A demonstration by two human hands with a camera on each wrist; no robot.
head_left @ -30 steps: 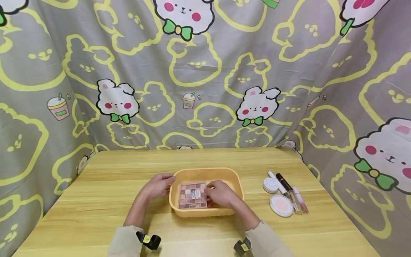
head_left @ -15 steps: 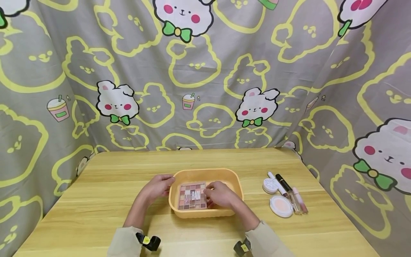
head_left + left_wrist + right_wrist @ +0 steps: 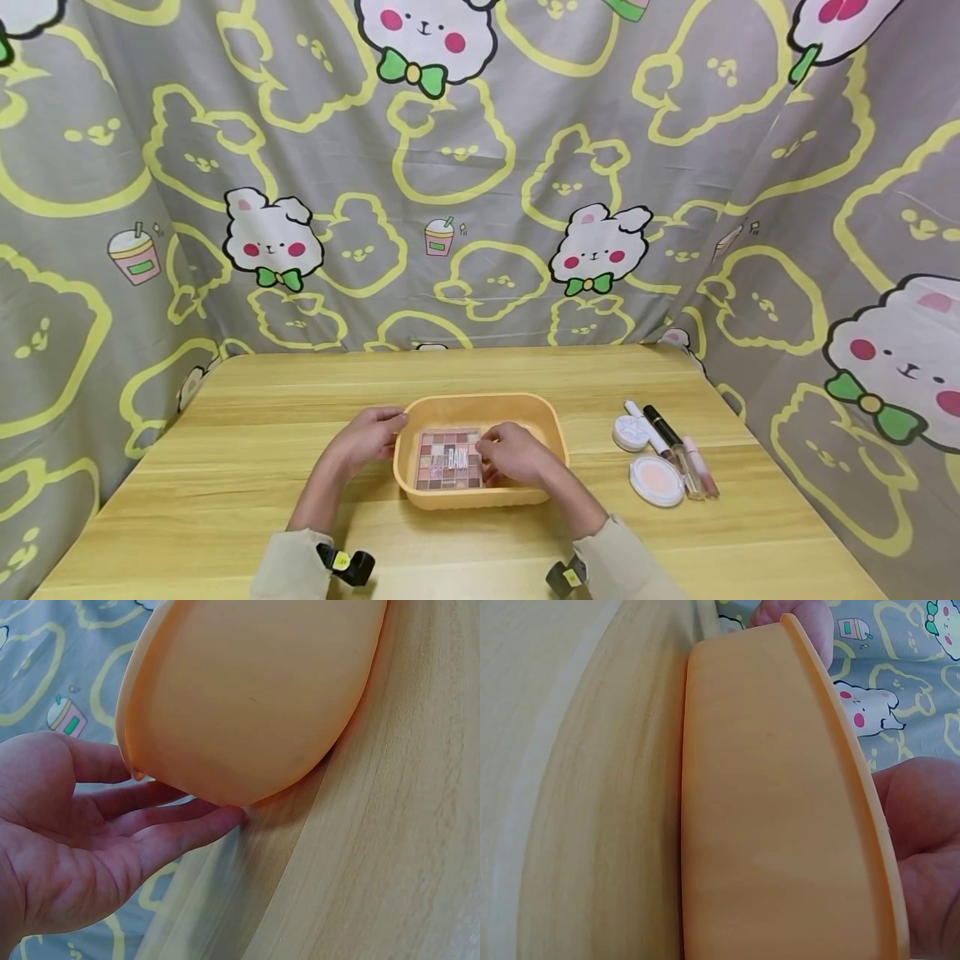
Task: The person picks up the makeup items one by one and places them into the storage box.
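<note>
An eyeshadow palette (image 3: pixel 450 471) with a grid of coloured squares and white lettering lies in the left part of a yellow-orange plastic basin (image 3: pixel 480 498). My right hand (image 3: pixel 517 454) reaches into the basin from the right and grips the palette's right edge; in the right wrist view the basin's wall (image 3: pixel 780 802) hides its fingertips. At the basin's left end is my left hand (image 3: pixel 369 437). Its extended fingers touch the outer wall from the rim down to near the base in the left wrist view, where the palm (image 3: pixel 67 847) shows uncurled.
On the wooden table (image 3: pixel 300 392), right of the basin, lie a round white compact (image 3: pixel 657 481), a smaller round white case (image 3: pixel 632 432), a white tube (image 3: pixel 649 429), a black-capped tube (image 3: pixel 667 429) and a pink tube (image 3: pixel 701 467). A patterned grey curtain (image 3: pixel 480 217) surrounds the table.
</note>
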